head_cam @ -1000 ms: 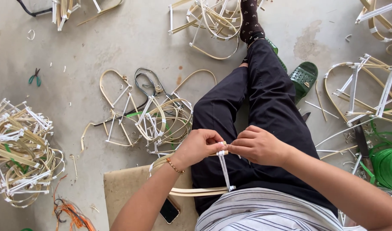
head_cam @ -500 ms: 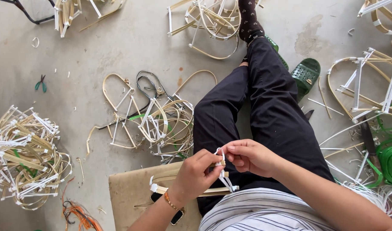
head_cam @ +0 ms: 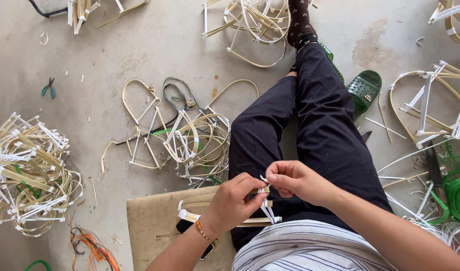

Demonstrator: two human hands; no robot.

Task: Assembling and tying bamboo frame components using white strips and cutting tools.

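Near, over the lap: left hand point(head_cam: 235, 200) pinches the bamboo strip frame point(head_cam: 217, 211), long axis running left-right; right hand point(head_cam: 290, 179) closes fingertips on the white plastic tie point(head_cam: 264, 193) at the frame's right end, just beside the left thumb; farther left, loose frames point(head_cam: 190, 140); green pliers point(head_cam: 48, 89) well apart.

Trousers point(head_cam: 320, 130) showing black; shirt point(head_cam: 305, 251) showing grey-white stripes; sandal point(head_cam: 364, 90) showing green; strips point(head_cam: 265, 208) showing white; floor point(head_cam: 139, 45) showing grey.
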